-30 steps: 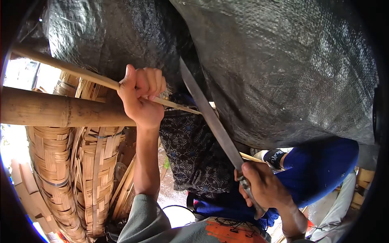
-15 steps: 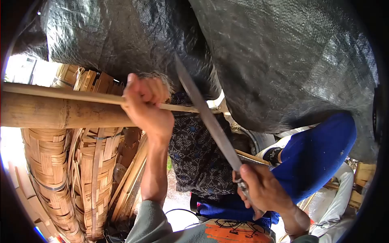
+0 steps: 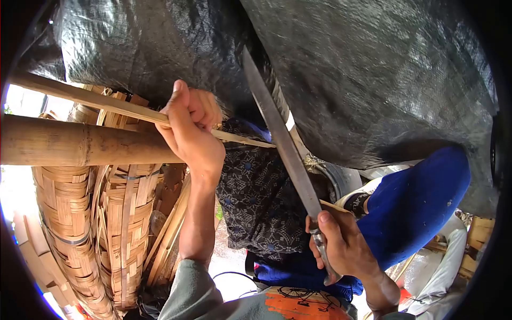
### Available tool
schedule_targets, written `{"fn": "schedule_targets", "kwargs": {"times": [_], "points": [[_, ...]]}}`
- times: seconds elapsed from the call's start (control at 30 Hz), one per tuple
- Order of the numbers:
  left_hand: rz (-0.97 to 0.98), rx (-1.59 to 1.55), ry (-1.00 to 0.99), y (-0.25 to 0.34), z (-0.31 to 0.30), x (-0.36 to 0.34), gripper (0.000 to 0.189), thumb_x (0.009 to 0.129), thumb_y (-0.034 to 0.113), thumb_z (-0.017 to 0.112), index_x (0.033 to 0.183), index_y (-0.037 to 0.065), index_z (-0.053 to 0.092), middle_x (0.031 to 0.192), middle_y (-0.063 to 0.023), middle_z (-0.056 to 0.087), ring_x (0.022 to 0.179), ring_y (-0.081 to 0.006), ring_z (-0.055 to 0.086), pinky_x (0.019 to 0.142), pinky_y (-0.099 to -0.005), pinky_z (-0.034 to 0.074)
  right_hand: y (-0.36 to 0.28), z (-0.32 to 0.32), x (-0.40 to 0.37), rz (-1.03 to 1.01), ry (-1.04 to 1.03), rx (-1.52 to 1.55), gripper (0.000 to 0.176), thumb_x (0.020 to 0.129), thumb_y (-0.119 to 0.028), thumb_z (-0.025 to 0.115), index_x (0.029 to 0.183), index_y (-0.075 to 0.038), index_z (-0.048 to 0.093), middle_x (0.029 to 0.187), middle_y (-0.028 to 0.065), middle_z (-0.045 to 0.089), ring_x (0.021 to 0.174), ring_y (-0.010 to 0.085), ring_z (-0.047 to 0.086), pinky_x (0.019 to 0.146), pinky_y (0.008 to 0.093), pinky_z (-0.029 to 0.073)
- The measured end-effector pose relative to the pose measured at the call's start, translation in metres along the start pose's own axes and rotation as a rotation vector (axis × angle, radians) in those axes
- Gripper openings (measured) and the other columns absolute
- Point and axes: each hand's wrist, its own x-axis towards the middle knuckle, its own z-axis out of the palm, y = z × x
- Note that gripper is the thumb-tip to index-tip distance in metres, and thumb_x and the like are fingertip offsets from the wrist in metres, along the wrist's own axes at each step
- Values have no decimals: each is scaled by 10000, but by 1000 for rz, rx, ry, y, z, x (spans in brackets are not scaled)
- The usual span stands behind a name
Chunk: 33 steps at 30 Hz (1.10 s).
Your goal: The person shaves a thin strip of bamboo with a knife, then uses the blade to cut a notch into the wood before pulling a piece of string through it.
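Observation:
My left hand (image 3: pixel 194 125) is closed around a long, thin bamboo strip (image 3: pixel 114 102). The strip slants from the upper left down to the blade. In my right hand (image 3: pixel 341 245) is the handle of a long machete (image 3: pixel 285 146), its tip pointing up and slightly left. The short end of the strip reaches the blade's left side in this view. Below the strip, a thick bamboo pole (image 3: pixel 90 144) runs in from the left and passes behind my left wrist. Dark patterned cloth (image 3: pixel 256 202) lies over my lap under both tools.
Rolls of woven bamboo (image 3: pixel 66 229) stand at the left, with loose bamboo slats (image 3: pixel 168 234) beside them. Black plastic sheeting (image 3: pixel 384 80) hangs across the top and right. My bent leg in blue trousers (image 3: pixel 421 202) is at the right.
The strip's left end has risen away from the pole, tilting it more steeply. The machete has shifted slightly right and up, its blade face turned more toward view.

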Motion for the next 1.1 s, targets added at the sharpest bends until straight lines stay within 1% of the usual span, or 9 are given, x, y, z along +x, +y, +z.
{"fn": "schedule_targets", "kwargs": {"times": [0.27, 0.37, 0.43, 0.67, 0.7, 0.8, 0.87, 0.93, 1.1], "points": [[-77, -127, -106, -19, 0, 3, 446, 954, 261, 303, 550, 124, 175, 482, 22, 185, 456, -80, 157, 436, -259, 145, 7, -8, 3, 82, -132, -16, 287, 957, -250, 399, 949, 16, 507, 643, 50, 516, 399, 75, 481, 405, 221, 421], [-94, -94, -66, -23, -2, 2, 440, 953, 269, 304, 554, 136, 176, 490, 23, 177, 469, -85, 151, 451, -262, 147, 8, -12, -3, -103, -185, -250, 286, 926, -169, 468, 1128, 33, 461, 825, 89, 552, 533, 106, 525, 563, 287, 453], [-63, -62, -19, -25, -1, 2, 441, 954, 271, 305, 555, 135, 173, 490, 23, 175, 471, -85, 151, 454, -262, 148, 6, -12, -7, -298, -161, -544, 470, 871, -78, 529, 1286, 34, 338, 942, 109, 537, 696, 159, 525, 697, 365, 417], [58, 286, -6, -19, 0, 3, 396, 945, 242, 320, 588, 113, 207, 555, 11, 228, 521, -96, 182, 486, -263, 176, 6, -11, 1, -165, -158, -505, 398, 875, -71, 511, 1240, 27, 386, 849, 78, 536, 683, 157, 516, 719, 382, 400], [75, 422, -57, -15, 1, 6, 375, 940, 233, 324, 600, 111, 224, 575, 7, 247, 532, -98, 192, 497, -262, 188, 6, -12, 3, -113, -136, -384, 281, 900, -110, 483, 1148, 15, 438, 780, 55, 531, 605, 131, 511, 712, 353, 411], [259, 420, -134, -1, -9, 23, 347, 935, 225, 333, 618, 112, 253, 602, 5, 267, 540, -103, 206, 513, -266, 209, 10, -9, 2, -66, -58, -193, 197, 940, -190, 429, 980, -10, 499, 655, 13, 506, 465, 90, 487, 667, 287, 430], [182, 172, -13, 12, -1, 35, 442, 944, 231, 378, 531, 76, 377, 502, 3, 281, 499, -84, 273, 449, -267, 243, 10, -8, 1, -71, -7, -132, 238, 955, -231, 402, 905, -24, 508, 599, -6, 487, 403, 75, 468, 628, 249, 439], [114, 57, -199, 20, -7, 46, 487, 959, 254, 354, 499, 108, 291, 467, 7, 242, 451, -81, 232, 421, -252, 204, 8, -8, 1, -31, -14, -103, 255, 955, -251, 404, 920, -23, 512, 589, -2, 488, 412, 72, 486, 543, 205, 425], [105, -27, -108, 14, 5, 39, 473, 963, 227, 323, 516, 134, 204, 467, 24, 203, 436, -69, 163, 420, -242, 141, 11, -8, 1, -23, -10, -84, 257, 955, -250, 397, 922, -22, 512, 568, 6, 480, 401, 82, 489, 528, 224, 425]]}}
